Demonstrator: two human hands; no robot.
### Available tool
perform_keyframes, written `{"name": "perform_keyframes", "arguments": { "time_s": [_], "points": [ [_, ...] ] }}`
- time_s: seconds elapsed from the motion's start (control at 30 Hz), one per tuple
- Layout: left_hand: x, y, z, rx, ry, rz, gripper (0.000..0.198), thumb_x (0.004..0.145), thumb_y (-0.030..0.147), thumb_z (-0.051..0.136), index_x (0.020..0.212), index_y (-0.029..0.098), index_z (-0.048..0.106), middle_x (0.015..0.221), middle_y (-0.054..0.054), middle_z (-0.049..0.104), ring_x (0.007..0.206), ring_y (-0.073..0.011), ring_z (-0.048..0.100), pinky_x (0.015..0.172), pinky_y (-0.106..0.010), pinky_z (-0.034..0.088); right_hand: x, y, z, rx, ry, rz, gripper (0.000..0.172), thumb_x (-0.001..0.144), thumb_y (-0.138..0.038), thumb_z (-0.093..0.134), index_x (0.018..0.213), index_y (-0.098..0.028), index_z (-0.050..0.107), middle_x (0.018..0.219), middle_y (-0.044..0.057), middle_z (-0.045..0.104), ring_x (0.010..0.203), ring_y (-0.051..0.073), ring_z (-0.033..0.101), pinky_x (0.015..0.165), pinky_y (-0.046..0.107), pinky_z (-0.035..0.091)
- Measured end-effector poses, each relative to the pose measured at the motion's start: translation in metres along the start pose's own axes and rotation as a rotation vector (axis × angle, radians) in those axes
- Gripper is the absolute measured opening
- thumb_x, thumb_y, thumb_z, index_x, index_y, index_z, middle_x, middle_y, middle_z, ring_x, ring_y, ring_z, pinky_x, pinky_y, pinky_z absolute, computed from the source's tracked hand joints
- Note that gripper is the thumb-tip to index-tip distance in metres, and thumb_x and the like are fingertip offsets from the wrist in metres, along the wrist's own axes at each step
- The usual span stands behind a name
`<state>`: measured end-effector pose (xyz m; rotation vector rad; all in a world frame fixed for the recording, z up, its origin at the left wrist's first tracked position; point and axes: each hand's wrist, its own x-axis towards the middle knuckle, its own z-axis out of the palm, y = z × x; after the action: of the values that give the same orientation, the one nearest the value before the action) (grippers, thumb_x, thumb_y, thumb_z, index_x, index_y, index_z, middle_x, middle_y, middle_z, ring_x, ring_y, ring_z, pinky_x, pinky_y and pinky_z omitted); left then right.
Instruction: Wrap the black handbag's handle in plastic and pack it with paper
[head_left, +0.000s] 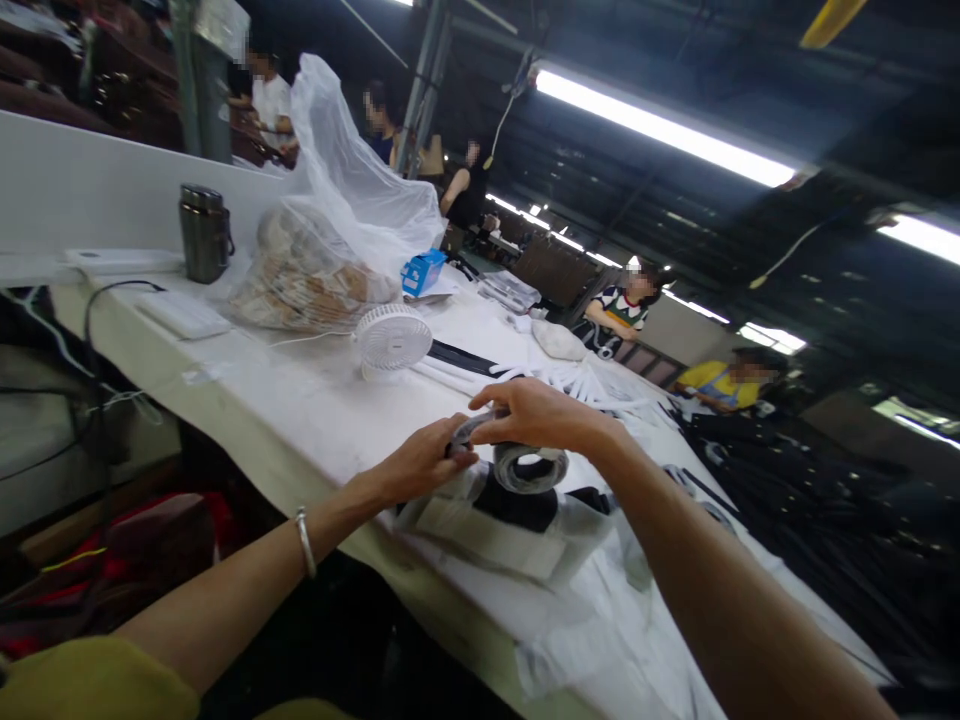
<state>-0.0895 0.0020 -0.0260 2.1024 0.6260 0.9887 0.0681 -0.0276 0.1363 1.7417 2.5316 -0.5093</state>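
Note:
My left hand is closed on a small coil of grey strip, which looks like rolled tape or webbing. From the other side my right hand curves over the same coil, thumb and fingers bent around its edge. Just below the right hand, a second grey coil lies on black material at the top of a pale, plastic-wrapped package. The fingers partly hide the held coil.
The white worktable carries a small white fan, a clear plastic bag, a dark flask, a blue box and white strips. Dark garments lie to the right. Several people work beyond.

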Motion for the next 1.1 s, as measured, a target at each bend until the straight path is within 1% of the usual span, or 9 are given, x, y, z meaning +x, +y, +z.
{"name": "perform_keyframes", "arguments": {
  "time_s": [0.13, 0.27, 0.37, 0.43, 0.53, 0.67, 0.77, 0.9, 1.1],
  "points": [
    [0.003, -0.007, 0.014, 0.024, 0.117, -0.049, 0.018, 0.093, 0.035, 0.040, 0.090, 0.020, 0.051, 0.080, 0.000, 0.058, 0.074, -0.0180, 0.054, 0.071, -0.030, 0.044, -0.032, 0.033, -0.012, 0.207, 0.072, 0.072, 0.061, 0.079, -0.055, 0.069, 0.130, -0.023, 0.059, 0.116, 0.007, 0.070, 0.100, 0.022, 0.065, 0.085, 0.031, 0.050],
    [0.004, -0.011, 0.015, 0.029, 0.116, -0.016, 0.023, 0.094, 0.039, 0.037, 0.088, 0.021, 0.050, 0.076, 0.001, 0.054, 0.071, -0.0178, 0.053, 0.069, -0.029, 0.044, -0.095, 0.085, -0.010, 0.242, 0.097, 0.199, 0.081, 0.072, -0.052, 0.076, 0.143, -0.025, 0.047, 0.147, 0.009, 0.048, 0.132, 0.030, 0.046, 0.109, 0.043, 0.038],
    [0.004, -0.011, 0.015, 0.014, 0.121, -0.013, 0.026, 0.095, 0.042, 0.034, 0.087, 0.022, 0.049, 0.076, 0.001, 0.054, 0.072, -0.0183, 0.053, 0.070, -0.029, 0.045, -0.130, 0.116, 0.009, 0.203, 0.201, 0.354, 0.085, 0.067, -0.044, 0.080, 0.142, -0.024, 0.048, 0.149, 0.009, 0.045, 0.135, 0.031, 0.042, 0.114, 0.044, 0.030],
    [0.003, -0.012, 0.017, 0.018, 0.132, -0.022, 0.026, 0.096, 0.043, 0.034, 0.088, 0.022, 0.047, 0.076, 0.001, 0.053, 0.072, -0.0182, 0.052, 0.069, -0.029, 0.044, -0.141, 0.130, 0.025, 0.222, 0.326, 0.452, 0.076, 0.071, -0.043, 0.075, 0.139, -0.021, 0.050, 0.140, 0.010, 0.055, 0.127, 0.031, 0.051, 0.110, 0.044, 0.036],
    [0.001, -0.015, 0.020, 0.023, 0.157, -0.023, 0.026, 0.097, 0.043, 0.034, 0.088, 0.022, 0.046, 0.073, 0.002, 0.051, 0.069, -0.0175, 0.052, 0.067, -0.028, 0.044, -0.140, 0.142, 0.046, 0.316, 0.497, 0.479, 0.059, 0.081, -0.047, 0.060, 0.132, -0.017, 0.056, 0.125, 0.011, 0.065, 0.114, 0.030, 0.061, 0.100, 0.041, 0.046],
    [0.000, -0.016, 0.023, 0.006, 0.237, 0.014, 0.029, 0.098, 0.044, 0.032, 0.086, 0.022, 0.046, 0.073, 0.002, 0.052, 0.068, -0.0178, 0.054, 0.067, -0.029, 0.046, -0.130, 0.148, 0.078, 0.432, 0.681, 0.476, 0.053, 0.085, -0.053, 0.051, 0.127, -0.021, 0.059, 0.124, 0.008, 0.066, 0.117, 0.030, 0.060, 0.100, 0.039, 0.047],
    [-0.001, -0.017, 0.026, 0.006, 0.304, 0.046, 0.030, 0.099, 0.045, 0.032, 0.088, 0.023, 0.049, 0.078, 0.000, 0.058, 0.074, -0.0194, 0.059, 0.072, -0.030, 0.049, -0.121, 0.148, 0.115, 0.564, 0.724, 0.529, 0.058, 0.085, -0.063, 0.047, 0.121, -0.020, 0.064, 0.120, 0.010, 0.069, 0.116, 0.031, 0.061, 0.100, 0.040, 0.048],
    [-0.001, -0.025, 0.031, 0.057, 0.400, 0.054, 0.032, 0.097, 0.050, 0.033, 0.097, 0.024, 0.052, 0.085, -0.001, 0.064, 0.079, -0.0202, 0.064, 0.075, -0.029, 0.052, -0.108, 0.146, 0.161, 0.755, 0.853, 0.588, 0.070, 0.085, -0.072, 0.040, 0.129, -0.022, 0.061, 0.120, 0.007, 0.069, 0.123, 0.030, 0.057, 0.104, 0.040, 0.044],
    [0.002, -0.035, 0.036, 0.202, 0.484, -0.007, 0.037, 0.096, 0.054, 0.032, 0.095, 0.025, 0.054, 0.075, 0.003, 0.066, 0.065, -0.0186, 0.067, 0.059, -0.026, 0.053, -0.094, 0.142, 0.175, 0.840, 1.066, 0.606, 0.076, 0.085, -0.070, 0.042, 0.129, -0.012, 0.061, 0.120, 0.014, 0.069, 0.127, 0.031, 0.053, 0.109, 0.040, 0.036]
  ]
}}
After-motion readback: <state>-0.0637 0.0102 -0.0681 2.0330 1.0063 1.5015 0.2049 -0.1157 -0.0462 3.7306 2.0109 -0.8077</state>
